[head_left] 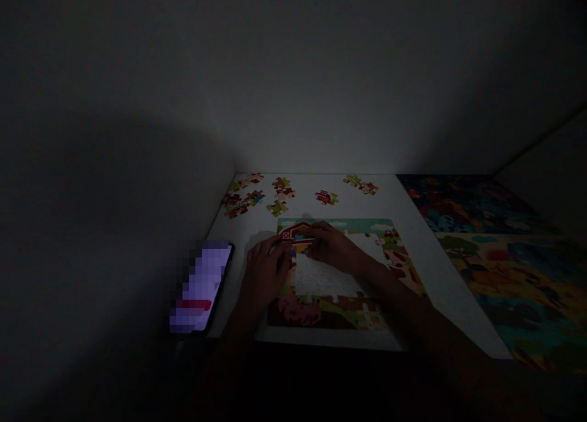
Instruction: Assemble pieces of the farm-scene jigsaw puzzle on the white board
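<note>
A farm jigsaw puzzle (339, 306) lies on the white table with its border joined and its middle showing bare tabletop. At its upper left, a red barn section (288, 234) sits between my hands. My right hand (337, 249) reaches in from the right, its fingers bent and closed on a barn puzzle piece (301, 247) at the inner edge. My left hand (267, 273) rests on the left border, fingers curved and thumb apart, touching the pieces beside the barn. The fingertips partly hide the pieces under them, and the light is dim.
Loose puzzle pieces lie along the back: a cluster (236, 205) at the left, others (280, 196) beside it, a joined pair (326, 197) and another group (361, 184). A lit phone (206, 287) lies at the left edge. Picture puzzles (513, 275) cover the right side.
</note>
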A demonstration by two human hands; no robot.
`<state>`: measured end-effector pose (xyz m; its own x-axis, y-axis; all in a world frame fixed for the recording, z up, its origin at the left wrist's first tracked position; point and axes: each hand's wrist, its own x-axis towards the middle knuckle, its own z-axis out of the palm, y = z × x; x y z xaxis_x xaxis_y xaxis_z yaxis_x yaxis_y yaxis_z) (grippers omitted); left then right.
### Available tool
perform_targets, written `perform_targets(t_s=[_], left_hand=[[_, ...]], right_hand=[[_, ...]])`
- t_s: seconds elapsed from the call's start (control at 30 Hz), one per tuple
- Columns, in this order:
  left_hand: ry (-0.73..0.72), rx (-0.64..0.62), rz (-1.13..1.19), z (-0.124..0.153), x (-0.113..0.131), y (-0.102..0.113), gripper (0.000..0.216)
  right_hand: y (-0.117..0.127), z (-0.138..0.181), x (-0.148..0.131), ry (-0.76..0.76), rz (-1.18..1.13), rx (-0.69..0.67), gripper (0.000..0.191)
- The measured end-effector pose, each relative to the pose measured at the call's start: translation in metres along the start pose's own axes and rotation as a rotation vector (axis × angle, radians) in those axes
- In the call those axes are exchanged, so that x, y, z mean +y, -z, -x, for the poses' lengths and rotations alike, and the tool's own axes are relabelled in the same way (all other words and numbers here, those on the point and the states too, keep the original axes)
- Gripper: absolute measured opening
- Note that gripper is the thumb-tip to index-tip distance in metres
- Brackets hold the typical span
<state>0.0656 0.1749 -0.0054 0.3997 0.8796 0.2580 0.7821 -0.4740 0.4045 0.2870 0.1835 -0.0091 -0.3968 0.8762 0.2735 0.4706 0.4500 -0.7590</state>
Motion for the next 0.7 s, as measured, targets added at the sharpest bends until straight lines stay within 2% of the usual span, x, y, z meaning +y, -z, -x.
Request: perform_targets(t_s=[0.2,0.43,0.7], left_hand=[[-0.011,0.005,-0.017,0.000,0.000,-0.001,0.030],[-0.040,-0.017,-0.060,0.001,0.001,0.000,0.032],[-0.058,-0.019,-0.092,0.001,0.003,0.001,0.032]], right_hand=[[0.004,-0.002,-0.007,-0.036,0.130,0.013,0.049],[0.008,-0.002,-0.013,0.026,0.302,-0.004,0.035],[0.011,-0.002,-0.015,0.006,0.410,-0.025,0.036]])
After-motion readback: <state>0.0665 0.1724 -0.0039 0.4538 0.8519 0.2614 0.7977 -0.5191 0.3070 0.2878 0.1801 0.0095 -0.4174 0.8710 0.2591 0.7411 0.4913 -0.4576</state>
